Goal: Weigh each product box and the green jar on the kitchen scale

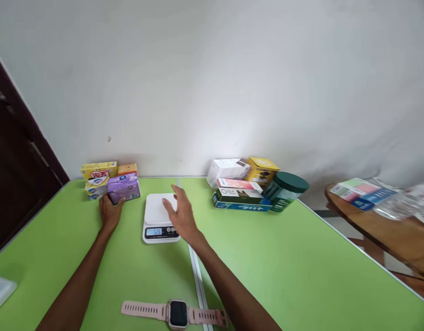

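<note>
My left hand (110, 210) is at the left group of boxes, with its thumb and fingers around the lower front of a purple box (124, 187). Behind that box stand an orange box (127, 169) and yellow boxes (98, 177), set close together. My right hand (182, 212) hovers over the right side of a white digital kitchen scale (155, 209), fingers apart and holding nothing. Digits show on the scale's lit display, and its weighing plate carries no object. Whether the right fingertips touch the plate I cannot tell.
At the back right stand a white box (228, 169), a yellow box (262, 169), stacked flat boxes (241, 196) and a tilted green jar (284, 189). A pink-strapped smartwatch (178, 314) lies in front. A wooden table (377, 220) with packets adjoins the right. A white object (1, 293) lies left.
</note>
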The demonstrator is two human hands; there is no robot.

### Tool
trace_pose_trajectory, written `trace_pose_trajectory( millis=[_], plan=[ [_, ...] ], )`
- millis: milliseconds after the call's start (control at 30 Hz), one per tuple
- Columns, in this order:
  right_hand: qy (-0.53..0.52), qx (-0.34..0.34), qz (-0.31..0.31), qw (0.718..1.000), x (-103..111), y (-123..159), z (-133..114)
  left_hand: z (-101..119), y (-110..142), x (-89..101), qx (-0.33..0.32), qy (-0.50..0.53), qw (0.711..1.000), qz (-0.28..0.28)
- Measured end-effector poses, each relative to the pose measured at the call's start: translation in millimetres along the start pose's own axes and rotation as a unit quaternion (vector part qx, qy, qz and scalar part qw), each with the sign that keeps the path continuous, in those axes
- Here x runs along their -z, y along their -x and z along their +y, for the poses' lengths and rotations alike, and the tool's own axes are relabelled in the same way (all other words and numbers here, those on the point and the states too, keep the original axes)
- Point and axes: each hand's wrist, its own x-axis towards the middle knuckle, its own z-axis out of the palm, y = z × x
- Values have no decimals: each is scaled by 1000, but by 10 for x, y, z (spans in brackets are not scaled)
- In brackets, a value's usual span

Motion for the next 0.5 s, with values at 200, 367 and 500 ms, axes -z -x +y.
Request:
trace_pose_trajectory(
  millis=[200, 367, 500],
  plan=[
    [141, -89, 283, 944, 1604, 390, 1072, 287, 162, 242, -36, 61, 994, 81],
    [135, -183, 384, 895, 2363, 381, 1649, 1116, 590, 13, -187, 96, 976, 55],
    [150, -144, 413, 887, 2506, 198, 1727, 1764, 1172, -574, -237, 143, 952, -129]
  ],
)
